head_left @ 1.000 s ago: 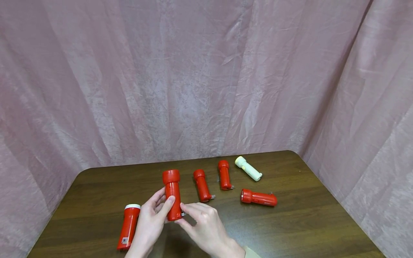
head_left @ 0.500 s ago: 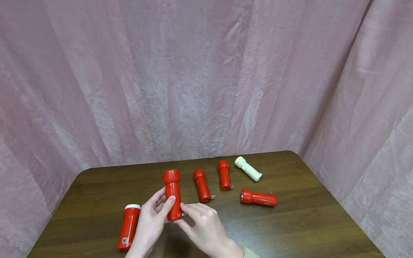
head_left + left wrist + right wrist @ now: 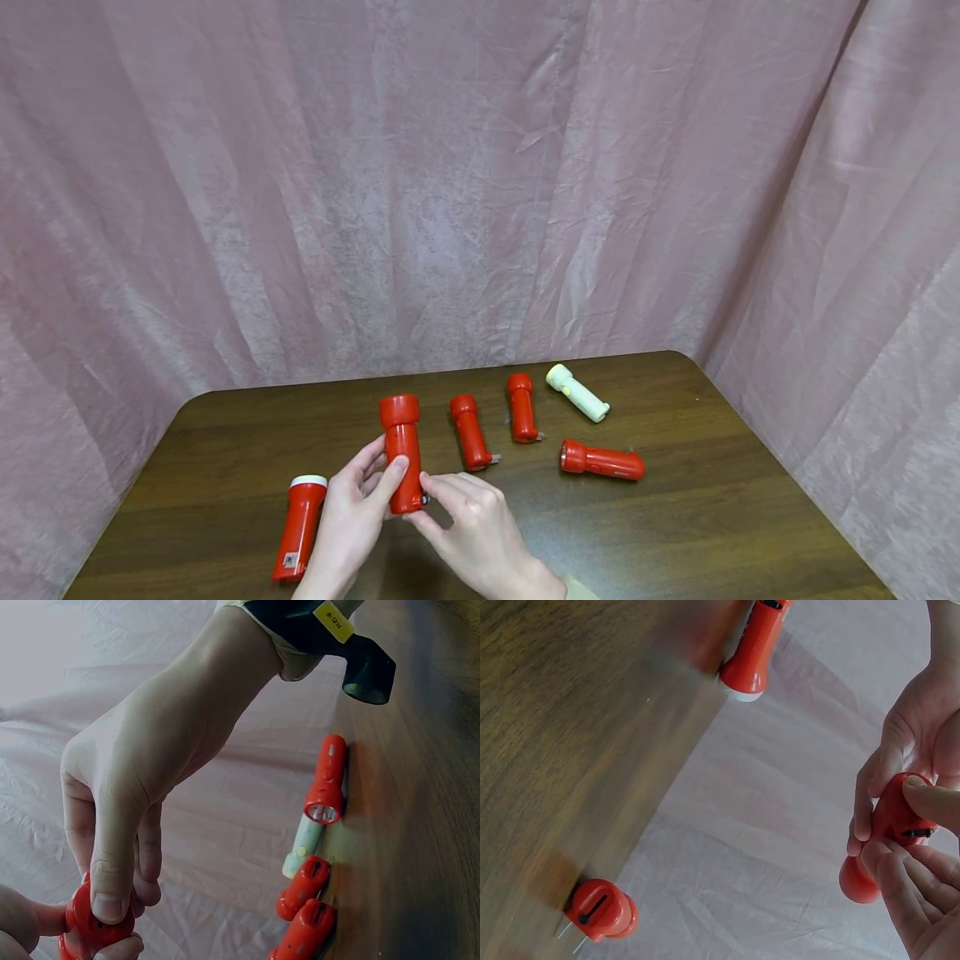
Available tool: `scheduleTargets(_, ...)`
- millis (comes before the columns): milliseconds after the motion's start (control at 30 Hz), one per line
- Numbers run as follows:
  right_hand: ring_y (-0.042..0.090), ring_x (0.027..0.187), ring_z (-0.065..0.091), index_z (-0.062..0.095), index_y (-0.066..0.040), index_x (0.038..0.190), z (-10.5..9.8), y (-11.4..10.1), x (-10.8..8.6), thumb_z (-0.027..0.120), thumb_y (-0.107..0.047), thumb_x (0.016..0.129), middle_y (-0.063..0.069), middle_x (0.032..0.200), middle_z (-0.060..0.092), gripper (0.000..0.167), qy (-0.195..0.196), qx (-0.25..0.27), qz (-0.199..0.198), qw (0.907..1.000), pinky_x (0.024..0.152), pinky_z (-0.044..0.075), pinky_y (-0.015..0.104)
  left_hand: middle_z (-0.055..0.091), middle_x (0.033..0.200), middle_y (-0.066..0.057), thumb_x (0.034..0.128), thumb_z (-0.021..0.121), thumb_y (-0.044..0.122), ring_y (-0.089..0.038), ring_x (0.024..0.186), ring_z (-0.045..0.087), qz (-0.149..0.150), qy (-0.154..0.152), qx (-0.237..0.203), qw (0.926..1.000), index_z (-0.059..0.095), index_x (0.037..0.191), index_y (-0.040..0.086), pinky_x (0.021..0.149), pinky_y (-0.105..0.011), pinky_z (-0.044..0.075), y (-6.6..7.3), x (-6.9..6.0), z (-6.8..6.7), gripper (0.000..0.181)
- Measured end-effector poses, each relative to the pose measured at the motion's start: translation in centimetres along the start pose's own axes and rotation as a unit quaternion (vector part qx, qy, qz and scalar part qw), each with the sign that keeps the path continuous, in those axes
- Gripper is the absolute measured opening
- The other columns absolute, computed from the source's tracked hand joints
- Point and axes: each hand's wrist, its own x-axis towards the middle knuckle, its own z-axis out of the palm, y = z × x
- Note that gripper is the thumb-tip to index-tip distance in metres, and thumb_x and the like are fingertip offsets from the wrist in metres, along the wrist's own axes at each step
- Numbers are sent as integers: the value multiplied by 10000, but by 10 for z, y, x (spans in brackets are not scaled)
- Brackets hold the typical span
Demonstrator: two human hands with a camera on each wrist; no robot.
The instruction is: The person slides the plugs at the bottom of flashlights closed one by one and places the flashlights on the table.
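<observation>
A red flashlight (image 3: 402, 458) is held upright above the table, its wide head at the top. My left hand (image 3: 358, 496) grips its body, thumb across the front. My right hand (image 3: 480, 521) pinches its lower end, index finger and thumb beside the small plug prongs there. In the left wrist view, the right thumb lies on the flashlight's end face (image 3: 94, 926). The right wrist view shows the dark slot with the prongs (image 3: 916, 833) between the fingers. Left of the hands lies a red flashlight with a white rim (image 3: 302, 525).
On the brown table (image 3: 697, 517) lie two red flashlights side by side, one nearer (image 3: 471, 433) and one farther (image 3: 522, 408), their prongs out. Further right are a pale green flashlight (image 3: 579, 393) and another red flashlight (image 3: 602, 461). A pink curtain (image 3: 465, 183) hangs behind.
The prongs at the held flashlight's base stick out slightly less than before, with the right fingers shifting only a little. The left hand and the flashlights on the table look unmoved.
</observation>
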Motion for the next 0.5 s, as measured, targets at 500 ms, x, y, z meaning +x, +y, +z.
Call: scheduleTargets(500, 62, 821, 771, 807, -93, 1018, 2, -1, -1, 1000, -245, 684, -24, 938, 832, 415, 7, -59, 80, 9999, 785, 622, 185, 648, 1359, -289, 1029, 681, 190, -164, 1008, 742, -81, 5, -45, 10000, 482, 1535, -21, 709, -225, 632, -1, -1, 0, 584)
